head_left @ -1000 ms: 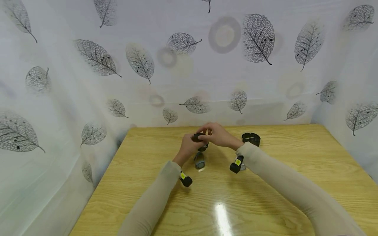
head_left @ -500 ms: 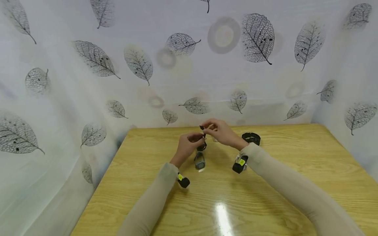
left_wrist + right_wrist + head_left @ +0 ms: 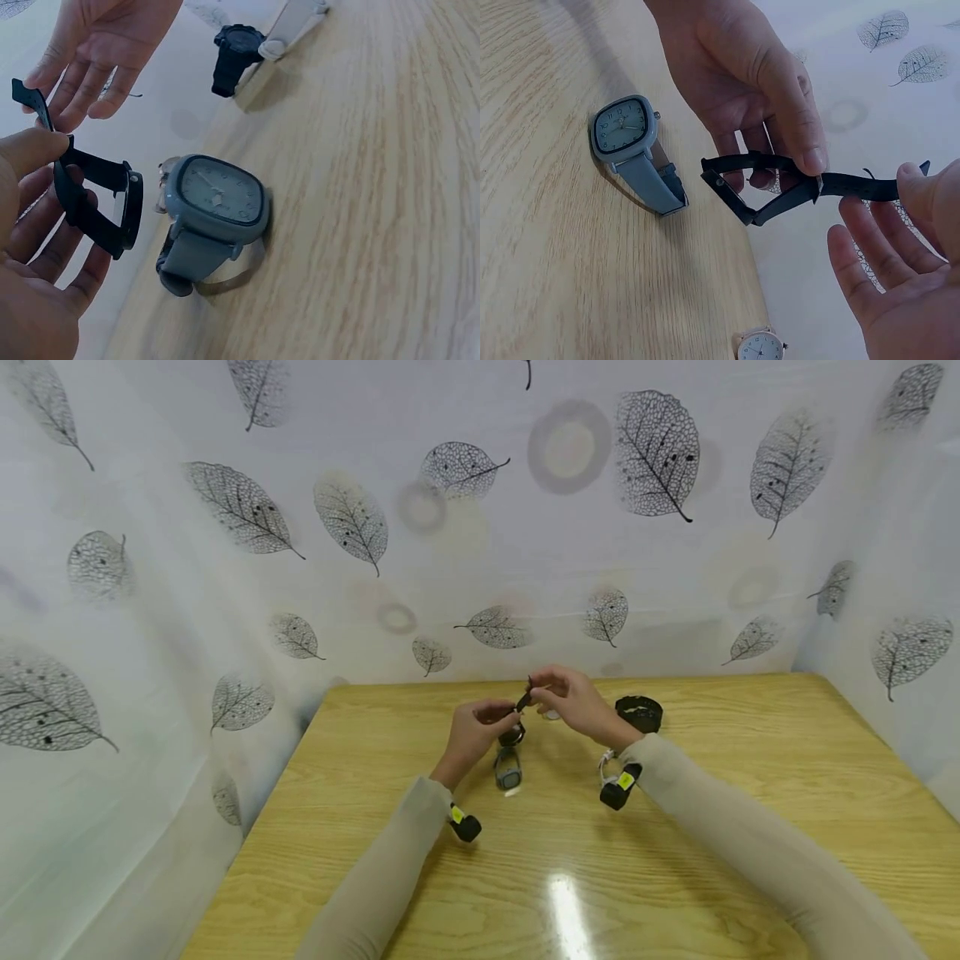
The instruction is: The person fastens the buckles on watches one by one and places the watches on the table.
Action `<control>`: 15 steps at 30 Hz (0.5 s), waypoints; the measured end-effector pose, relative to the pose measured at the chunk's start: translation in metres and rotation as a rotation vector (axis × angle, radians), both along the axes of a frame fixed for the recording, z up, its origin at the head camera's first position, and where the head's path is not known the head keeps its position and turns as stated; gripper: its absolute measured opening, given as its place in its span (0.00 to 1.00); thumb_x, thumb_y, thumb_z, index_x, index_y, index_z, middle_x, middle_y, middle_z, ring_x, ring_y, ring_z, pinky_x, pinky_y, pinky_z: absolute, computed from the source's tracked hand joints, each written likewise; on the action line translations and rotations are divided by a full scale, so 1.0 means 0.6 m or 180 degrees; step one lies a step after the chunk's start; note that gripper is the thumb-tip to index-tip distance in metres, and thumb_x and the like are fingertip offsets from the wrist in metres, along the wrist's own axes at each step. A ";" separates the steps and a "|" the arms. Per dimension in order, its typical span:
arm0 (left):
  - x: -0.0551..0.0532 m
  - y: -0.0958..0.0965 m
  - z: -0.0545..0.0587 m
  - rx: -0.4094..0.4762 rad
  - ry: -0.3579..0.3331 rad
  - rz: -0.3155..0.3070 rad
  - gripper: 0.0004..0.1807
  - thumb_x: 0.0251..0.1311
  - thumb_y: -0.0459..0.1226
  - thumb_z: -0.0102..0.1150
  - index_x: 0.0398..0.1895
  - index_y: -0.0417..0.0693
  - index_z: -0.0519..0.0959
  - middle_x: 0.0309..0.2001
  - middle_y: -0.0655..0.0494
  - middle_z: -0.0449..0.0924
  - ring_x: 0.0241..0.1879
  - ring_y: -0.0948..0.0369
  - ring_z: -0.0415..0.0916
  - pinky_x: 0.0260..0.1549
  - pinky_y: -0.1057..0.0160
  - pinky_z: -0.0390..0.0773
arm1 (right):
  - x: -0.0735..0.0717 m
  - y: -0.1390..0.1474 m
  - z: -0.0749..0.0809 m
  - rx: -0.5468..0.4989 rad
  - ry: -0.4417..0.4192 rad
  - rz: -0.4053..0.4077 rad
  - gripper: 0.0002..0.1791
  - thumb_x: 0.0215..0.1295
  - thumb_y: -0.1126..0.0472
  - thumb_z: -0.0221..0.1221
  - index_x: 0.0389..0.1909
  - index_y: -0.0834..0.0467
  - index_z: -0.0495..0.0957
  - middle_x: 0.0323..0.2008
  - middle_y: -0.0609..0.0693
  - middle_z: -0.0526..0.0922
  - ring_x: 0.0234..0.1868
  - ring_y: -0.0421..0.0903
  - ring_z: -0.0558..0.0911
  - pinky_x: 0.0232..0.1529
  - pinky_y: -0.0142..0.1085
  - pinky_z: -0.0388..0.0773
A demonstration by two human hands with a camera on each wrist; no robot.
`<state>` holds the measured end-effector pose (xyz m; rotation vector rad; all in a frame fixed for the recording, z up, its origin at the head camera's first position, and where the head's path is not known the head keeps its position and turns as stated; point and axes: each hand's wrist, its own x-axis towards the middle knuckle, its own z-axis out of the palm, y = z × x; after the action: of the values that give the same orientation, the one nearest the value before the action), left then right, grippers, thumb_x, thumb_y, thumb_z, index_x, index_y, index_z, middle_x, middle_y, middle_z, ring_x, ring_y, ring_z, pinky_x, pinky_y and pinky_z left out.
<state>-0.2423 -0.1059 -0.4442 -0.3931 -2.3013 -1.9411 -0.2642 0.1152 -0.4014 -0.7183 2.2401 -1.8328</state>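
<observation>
A black wristwatch (image 3: 784, 202) with its strap closed into a loop is held up above the table between both hands. My left hand (image 3: 474, 731) pinches the strap at its buckle, thumb on one side and fingers curled beneath, while the watch case (image 3: 132, 210) hangs from the loop. The free strap end (image 3: 862, 187) is pinched between thumb and fingertips of my right hand (image 3: 576, 702). Just below, on the tabletop, stands a grey-blue watch (image 3: 217, 193) with a squarish dial, its strap looped.
Under my right hand lies a small watch (image 3: 761, 347) with a round white dial. A black watch (image 3: 639, 714) stands farther right, and a white-strapped watch (image 3: 609, 768) is by my right wrist. Behind the wooden table (image 3: 712, 827) hangs a leaf-patterned curtain (image 3: 540, 552).
The black watch has tipped down from the raised fingers to hang below my left hand. My right hand has shifted slightly right, drawing the strap end outward.
</observation>
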 end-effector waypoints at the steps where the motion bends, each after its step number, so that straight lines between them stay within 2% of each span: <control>1: 0.000 0.000 -0.001 0.0029 0.0003 0.0007 0.16 0.61 0.35 0.74 0.49 0.36 0.86 0.44 0.46 0.89 0.43 0.57 0.87 0.42 0.64 0.86 | 0.000 0.000 -0.001 -0.0006 -0.0002 -0.0003 0.14 0.78 0.59 0.58 0.59 0.59 0.76 0.52 0.57 0.83 0.56 0.65 0.82 0.50 0.46 0.86; 6: -0.001 0.001 -0.009 0.0130 0.0099 0.0004 0.14 0.59 0.33 0.75 0.43 0.34 0.82 0.39 0.44 0.88 0.38 0.57 0.87 0.38 0.64 0.86 | 0.000 0.000 -0.008 -0.0045 -0.0018 -0.0022 0.16 0.77 0.58 0.58 0.59 0.60 0.76 0.52 0.58 0.83 0.54 0.63 0.83 0.54 0.60 0.81; 11: -0.001 0.000 -0.012 0.0085 0.0215 -0.0019 0.08 0.59 0.34 0.75 0.36 0.39 0.84 0.35 0.51 0.87 0.36 0.60 0.86 0.37 0.64 0.86 | 0.001 -0.001 -0.012 -0.0032 -0.0008 -0.0078 0.15 0.77 0.58 0.59 0.59 0.59 0.77 0.52 0.58 0.83 0.50 0.53 0.86 0.55 0.62 0.80; 13: 0.000 0.000 -0.012 0.0083 0.0215 -0.0034 0.07 0.60 0.34 0.74 0.37 0.40 0.85 0.35 0.52 0.87 0.36 0.60 0.85 0.37 0.64 0.86 | 0.002 -0.001 -0.013 -0.0039 -0.0005 -0.0085 0.15 0.77 0.57 0.59 0.59 0.59 0.77 0.52 0.58 0.83 0.50 0.52 0.86 0.55 0.62 0.80; 15: 0.000 0.000 -0.013 0.0081 0.0216 -0.0057 0.08 0.60 0.34 0.74 0.38 0.40 0.85 0.36 0.52 0.88 0.37 0.60 0.86 0.38 0.63 0.87 | 0.002 -0.001 -0.014 -0.0063 -0.0005 -0.0068 0.16 0.77 0.58 0.59 0.59 0.59 0.77 0.52 0.58 0.83 0.51 0.55 0.85 0.55 0.62 0.79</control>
<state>-0.2425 -0.1060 -0.4518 -0.4712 -2.2369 -1.9319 -0.2630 0.1144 -0.4100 -0.6985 2.2402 -1.8673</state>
